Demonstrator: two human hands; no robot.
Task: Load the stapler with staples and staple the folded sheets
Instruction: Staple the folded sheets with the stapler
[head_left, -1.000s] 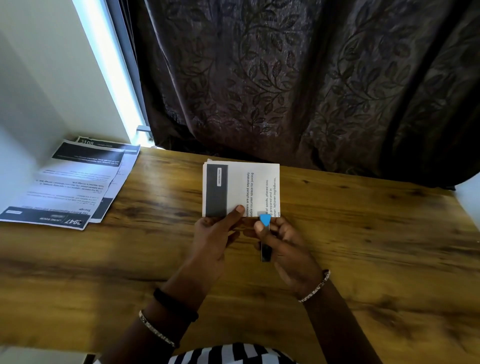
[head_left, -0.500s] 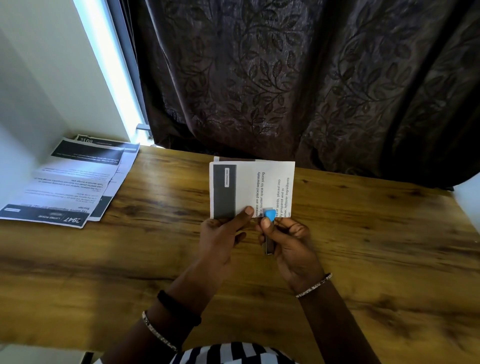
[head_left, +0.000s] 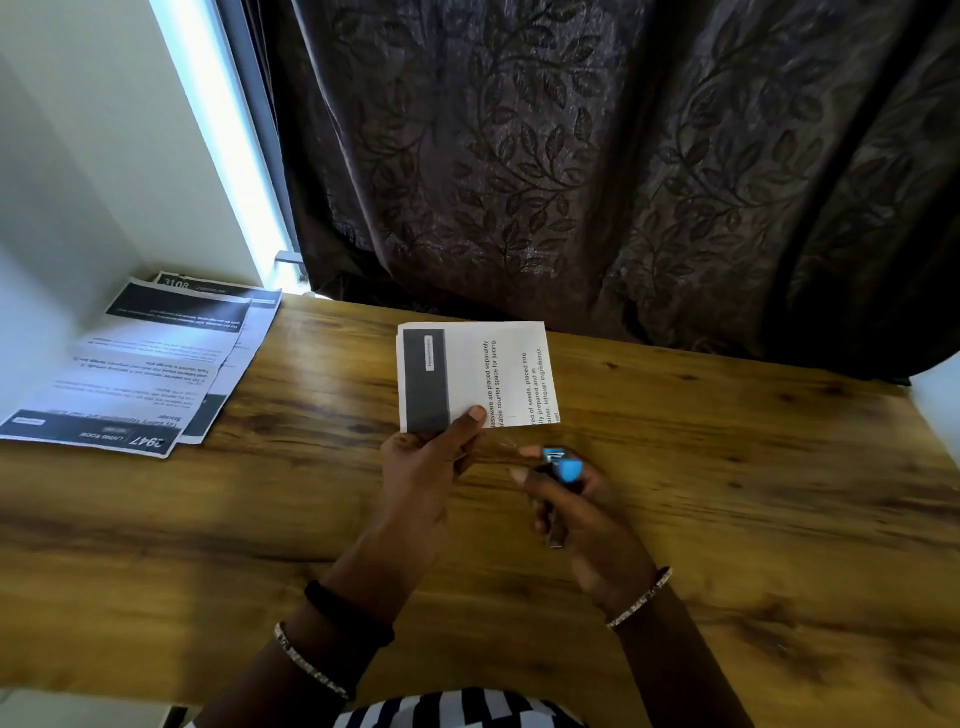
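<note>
My left hand (head_left: 426, 462) pinches the folded sheets (head_left: 498, 374) at their lower left corner, thumb on top, holding them above the wooden table (head_left: 727, 467). The sheets are white with a dark band on the left and sideways printed text. My right hand (head_left: 576, 504) grips a small blue and black stapler (head_left: 561, 467), its blue tip pointing up. The stapler sits just below and to the right of the sheets' lower edge, apart from the paper. Most of the stapler's body is hidden inside the fist.
A pile of unfolded printed sheets (head_left: 135, 374) lies at the table's far left against the white wall. A dark patterned curtain (head_left: 597, 166) hangs behind the table's back edge. Bare wood spreads to the right of my hands.
The stapler was against the sheets' lower edge; my right hand has since pulled it down and to the right, off the paper. My left hand still holds the sheets.
</note>
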